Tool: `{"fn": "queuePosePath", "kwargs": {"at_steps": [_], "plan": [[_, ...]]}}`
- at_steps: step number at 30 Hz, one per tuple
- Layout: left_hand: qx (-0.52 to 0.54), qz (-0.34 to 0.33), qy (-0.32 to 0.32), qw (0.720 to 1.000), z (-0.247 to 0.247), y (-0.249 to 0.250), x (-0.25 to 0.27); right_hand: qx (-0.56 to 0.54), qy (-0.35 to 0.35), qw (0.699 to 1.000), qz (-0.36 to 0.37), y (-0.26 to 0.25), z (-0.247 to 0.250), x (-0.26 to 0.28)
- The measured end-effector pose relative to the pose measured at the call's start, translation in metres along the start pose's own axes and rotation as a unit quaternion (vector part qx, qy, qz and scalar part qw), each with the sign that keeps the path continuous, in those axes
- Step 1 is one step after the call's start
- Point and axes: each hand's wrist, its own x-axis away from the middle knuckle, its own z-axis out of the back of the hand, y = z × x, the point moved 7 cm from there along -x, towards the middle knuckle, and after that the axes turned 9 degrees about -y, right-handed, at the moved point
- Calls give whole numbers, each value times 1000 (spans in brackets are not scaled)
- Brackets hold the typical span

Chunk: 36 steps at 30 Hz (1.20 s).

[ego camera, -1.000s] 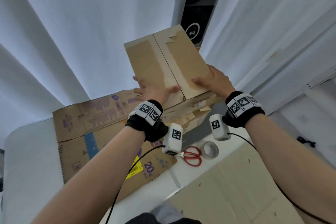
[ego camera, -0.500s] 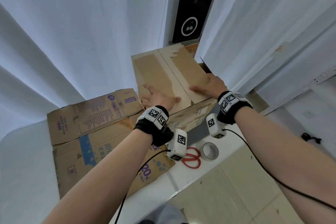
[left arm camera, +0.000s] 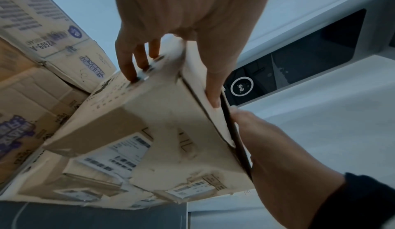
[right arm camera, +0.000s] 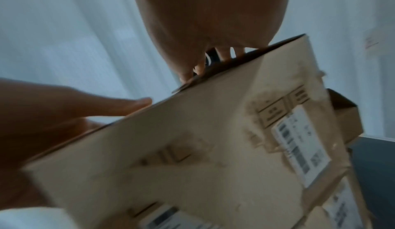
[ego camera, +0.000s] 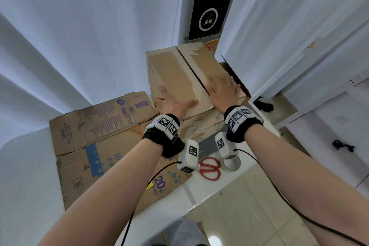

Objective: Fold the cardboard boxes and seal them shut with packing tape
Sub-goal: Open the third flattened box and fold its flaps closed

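A plain brown cardboard box with its two top flaps folded down stands at the far edge of the white table, on top of other cardboard whose shape is hard to make out. A dark seam runs between the flaps.

The left hand grips the box's near left corner: the thumb lies on the left flap and the fingers press the side wall, as the left wrist view shows. The right hand lies flat on the right flap, fingers straight and spread; in the blurred right wrist view its fingertips are mostly hidden behind the flap's edge.

Left of the box lie flattened printed cardboard boxes, partly covered by the left forearm. Near the right wrist, red-handled scissors and a roll of packing tape lie on the table, the roll half hidden by the wrist camera and the scissor blades out of sight. White shipping labels on the box's near side are too blurred to read.
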Motion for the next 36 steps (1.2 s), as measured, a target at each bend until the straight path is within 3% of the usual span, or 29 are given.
{"fn": "queuePosePath", "kwargs": {"at_steps": [4,10,16,22,27,32,36], "plan": [[2,-20,-34,999,7,-1,2,6,51,994,92,-42,-1,21],[42,-53,-23,997,48,-19,3,55,135,968,206,-109,-4,51],[30,-27,24,999,116,-84,7,11,122,952,280,-174,-57,79],[-11,47,68,997,185,-182,25,-21,-54,953,297,-217,-160,106],[-31,118,84,989,231,-261,49,9,-242,940,240,-236,-253,130],[-94,235,76,964,262,-332,76,37,-407,890,201,-245,-329,160],[-122,333,47,934,274,-390,95,85,-483,849,197,-247,-364,185]]}}
